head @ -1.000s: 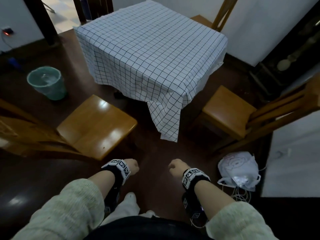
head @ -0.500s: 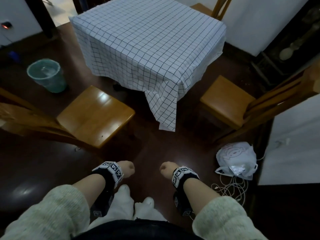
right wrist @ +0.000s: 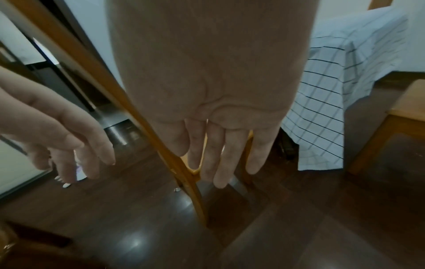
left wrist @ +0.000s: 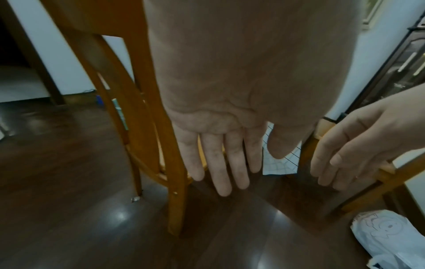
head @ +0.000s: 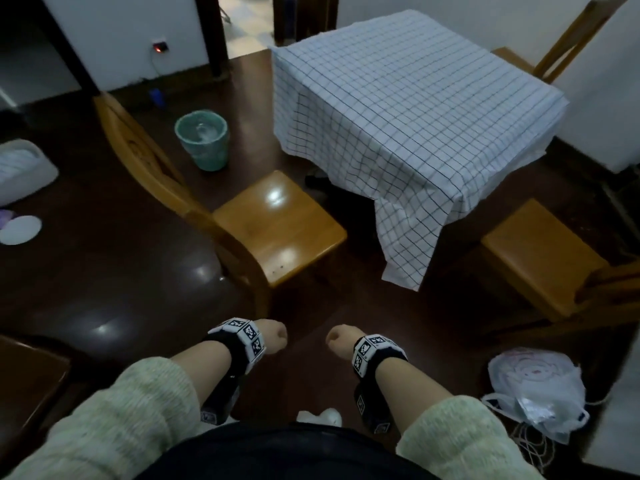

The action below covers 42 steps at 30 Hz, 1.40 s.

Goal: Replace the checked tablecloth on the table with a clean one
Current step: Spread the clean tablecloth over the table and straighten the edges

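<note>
My tablecloth is white with a dark grid; the chair honey-brown, the bin pale green, the floor dark brown.

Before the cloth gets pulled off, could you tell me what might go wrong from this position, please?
1. The wooden chair stands between the person and the checked tablecloth; stepping in, they may bump it.
2. The cloth's long corner hangs close to the floor, so it may drag there or catch on the second chair when pulled.
3. A white plastic bag with loose cord lies beside the right hand; feet could snag it. Both hands, the left hand included, hold nothing.
</note>
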Each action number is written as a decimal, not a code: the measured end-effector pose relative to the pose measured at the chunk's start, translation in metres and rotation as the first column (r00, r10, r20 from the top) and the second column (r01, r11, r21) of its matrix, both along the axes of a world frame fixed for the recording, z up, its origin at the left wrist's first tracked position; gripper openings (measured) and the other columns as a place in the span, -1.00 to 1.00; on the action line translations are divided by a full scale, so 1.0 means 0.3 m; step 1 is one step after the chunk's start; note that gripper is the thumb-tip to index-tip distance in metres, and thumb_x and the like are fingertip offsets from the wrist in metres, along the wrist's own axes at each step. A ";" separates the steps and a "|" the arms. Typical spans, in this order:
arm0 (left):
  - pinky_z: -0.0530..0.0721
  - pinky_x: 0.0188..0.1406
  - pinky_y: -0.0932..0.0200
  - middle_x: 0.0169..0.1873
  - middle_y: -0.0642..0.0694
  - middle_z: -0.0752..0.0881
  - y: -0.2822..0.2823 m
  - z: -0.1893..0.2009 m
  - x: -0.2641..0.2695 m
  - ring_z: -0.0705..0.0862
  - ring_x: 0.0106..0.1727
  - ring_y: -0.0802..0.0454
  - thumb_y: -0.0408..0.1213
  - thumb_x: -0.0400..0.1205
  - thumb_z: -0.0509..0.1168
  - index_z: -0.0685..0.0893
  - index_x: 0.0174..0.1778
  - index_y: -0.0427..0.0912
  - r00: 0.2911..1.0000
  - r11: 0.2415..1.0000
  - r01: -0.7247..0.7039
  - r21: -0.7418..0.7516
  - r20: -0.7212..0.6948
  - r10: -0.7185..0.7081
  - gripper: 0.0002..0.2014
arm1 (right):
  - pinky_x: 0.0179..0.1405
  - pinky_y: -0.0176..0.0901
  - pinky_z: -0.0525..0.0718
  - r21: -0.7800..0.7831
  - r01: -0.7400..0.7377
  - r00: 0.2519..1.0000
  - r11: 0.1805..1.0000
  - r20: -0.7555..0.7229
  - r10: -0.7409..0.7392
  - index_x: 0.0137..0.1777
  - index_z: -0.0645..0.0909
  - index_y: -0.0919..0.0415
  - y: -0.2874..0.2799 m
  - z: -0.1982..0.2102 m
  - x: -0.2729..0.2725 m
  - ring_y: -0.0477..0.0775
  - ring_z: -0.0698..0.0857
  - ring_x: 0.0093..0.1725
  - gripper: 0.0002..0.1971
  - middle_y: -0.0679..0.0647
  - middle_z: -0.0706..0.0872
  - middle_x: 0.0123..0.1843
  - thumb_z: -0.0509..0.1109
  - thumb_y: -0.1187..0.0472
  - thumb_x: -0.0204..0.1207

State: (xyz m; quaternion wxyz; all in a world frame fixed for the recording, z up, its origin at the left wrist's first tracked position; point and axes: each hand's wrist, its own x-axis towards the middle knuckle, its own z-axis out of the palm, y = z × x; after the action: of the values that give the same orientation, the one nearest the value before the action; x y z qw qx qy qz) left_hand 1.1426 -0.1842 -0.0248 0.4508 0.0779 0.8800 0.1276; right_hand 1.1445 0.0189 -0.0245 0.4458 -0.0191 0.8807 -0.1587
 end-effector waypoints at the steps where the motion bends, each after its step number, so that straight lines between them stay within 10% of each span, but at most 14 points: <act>1: 0.58 0.29 0.08 0.29 -0.05 0.65 -0.063 0.001 0.000 0.62 0.29 -0.02 -0.16 0.69 0.13 0.63 0.33 -0.06 1.000 1.000 -0.016 0.007 -0.001 0.016 -0.67 | 0.17 -0.06 0.62 0.011 -0.017 1.000 1.000 -0.001 0.017 0.31 0.64 0.19 -0.062 0.000 -0.012 0.18 0.67 0.26 -0.67 0.15 0.70 0.29 0.14 0.21 0.66; 9: 0.55 0.27 0.10 0.29 -0.06 0.63 -0.728 0.005 0.051 0.59 0.30 -0.06 -0.16 0.71 0.13 0.61 0.32 -0.09 0.967 0.967 -0.256 -0.018 -0.018 0.255 -0.69 | 0.12 -0.06 0.59 -0.020 -0.262 0.965 0.965 0.025 0.262 0.32 0.62 0.21 -0.742 0.016 -0.066 0.22 0.64 0.28 -0.66 0.18 0.66 0.32 0.14 0.18 0.66; 22: 0.62 0.15 0.13 0.18 -0.09 0.69 -1.466 -0.060 0.226 0.66 0.20 -0.05 -0.17 0.70 0.18 0.64 0.24 -0.10 0.697 0.698 -0.709 -0.102 0.049 0.715 -0.74 | 0.22 0.05 0.65 -0.148 -0.635 0.759 0.759 0.069 0.648 0.33 0.64 0.21 -1.605 0.004 -0.173 0.23 0.66 0.25 -0.67 0.17 0.68 0.31 0.17 0.19 0.67; 34: 0.52 0.24 0.23 0.24 -0.02 0.67 -1.897 0.009 -0.268 0.61 0.27 0.06 -0.19 0.70 0.17 0.64 0.30 -0.06 0.710 0.704 -0.703 -0.100 -0.043 0.703 -0.72 | 0.14 0.09 0.73 -0.073 -0.736 0.673 0.673 0.026 0.739 0.15 0.68 0.26 -2.136 -0.042 -0.647 0.25 0.74 0.06 -0.71 0.22 0.75 0.10 0.20 0.16 0.61; 42: 0.52 0.23 0.21 0.31 -0.03 0.63 -2.118 0.034 -0.611 0.59 0.32 0.01 -0.16 0.72 0.15 0.61 0.31 -0.05 0.767 0.748 -0.639 -0.176 -0.077 0.637 -0.72 | 0.17 0.06 0.70 -0.167 -0.558 0.827 0.813 -0.039 0.561 0.17 0.70 0.19 -2.370 0.000 -0.971 0.26 0.72 0.09 -0.71 0.21 0.75 0.14 0.21 0.16 0.59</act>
State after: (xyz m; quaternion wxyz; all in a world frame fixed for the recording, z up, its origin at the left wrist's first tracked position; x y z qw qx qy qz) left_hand 0.9593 -0.8197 -0.0145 0.3799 -0.2702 0.8645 0.1878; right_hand 0.8533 -0.6921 -0.0245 0.4748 -0.3143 0.8164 -0.0958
